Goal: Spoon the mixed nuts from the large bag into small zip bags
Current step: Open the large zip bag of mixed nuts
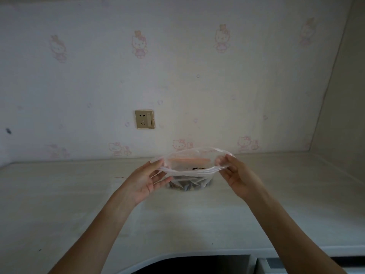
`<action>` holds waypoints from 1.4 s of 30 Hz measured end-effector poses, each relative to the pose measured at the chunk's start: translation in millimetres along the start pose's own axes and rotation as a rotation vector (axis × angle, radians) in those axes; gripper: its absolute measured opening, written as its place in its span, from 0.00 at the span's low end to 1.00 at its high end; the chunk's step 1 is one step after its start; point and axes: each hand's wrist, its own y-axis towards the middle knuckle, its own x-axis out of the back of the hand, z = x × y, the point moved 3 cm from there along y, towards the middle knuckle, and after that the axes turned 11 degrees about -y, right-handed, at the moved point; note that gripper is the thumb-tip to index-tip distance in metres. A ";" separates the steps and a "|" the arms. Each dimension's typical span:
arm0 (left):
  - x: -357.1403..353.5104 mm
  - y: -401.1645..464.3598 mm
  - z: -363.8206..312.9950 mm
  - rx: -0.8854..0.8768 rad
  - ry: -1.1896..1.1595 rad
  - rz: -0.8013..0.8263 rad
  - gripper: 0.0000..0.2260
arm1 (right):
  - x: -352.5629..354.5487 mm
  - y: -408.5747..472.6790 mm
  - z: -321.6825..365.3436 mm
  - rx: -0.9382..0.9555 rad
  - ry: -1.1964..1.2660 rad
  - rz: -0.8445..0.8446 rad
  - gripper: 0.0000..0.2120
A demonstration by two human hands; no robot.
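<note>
A clear plastic zip bag [190,173] stands on the pale countertop [177,214], its mouth pulled wide. Dark mixed nuts [187,185] lie in its bottom, and an orange strip shows through the far wall near the rim. My left hand [146,180] pinches the left end of the bag's rim. My right hand [235,173] pinches the right end. Both hands stretch the opening sideways. No spoon is in view.
A wall with cartoon-cat wallpaper rises right behind the counter, with a gold socket plate [144,119] on it. A side wall closes the right end. A thin brown strand [119,177] lies left of the bag. A dark gap [197,264] runs under the counter's front edge.
</note>
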 end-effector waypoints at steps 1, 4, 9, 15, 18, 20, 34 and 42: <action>1.5 0.5 0.5 0.012 -0.011 -0.018 0.09 | -0.2 -0.4 -1.5 -0.005 0.027 0.004 0.07; 6.0 2.8 2.3 0.030 -0.069 -0.074 0.12 | 1.2 -1.0 -5.9 -0.007 0.070 0.006 0.07; 6.2 4.2 10.3 0.033 -0.194 -0.107 0.10 | 4.0 -4.3 -15.2 -0.084 0.018 -0.019 0.08; 2.1 7.2 21.4 0.056 -0.291 -0.202 0.11 | 0.1 -4.0 -23.1 -0.190 0.011 -0.071 0.07; 1.4 8.1 27.1 0.056 -0.324 -0.226 0.09 | -2.1 -1.3 -26.3 -0.212 0.089 -0.015 0.10; 0.0 9.0 32.2 0.055 -0.347 -0.200 0.08 | -3.8 1.1 -28.2 -0.198 0.158 0.040 0.12; 4.8 5.4 27.5 -0.004 0.131 -0.176 0.18 | 19.6 2.5 -27.7 0.018 -0.428 0.092 0.15; -0.1 6.7 30.5 0.008 0.042 -0.208 0.10 | 26.6 6.3 -24.8 -0.004 -0.616 0.094 0.18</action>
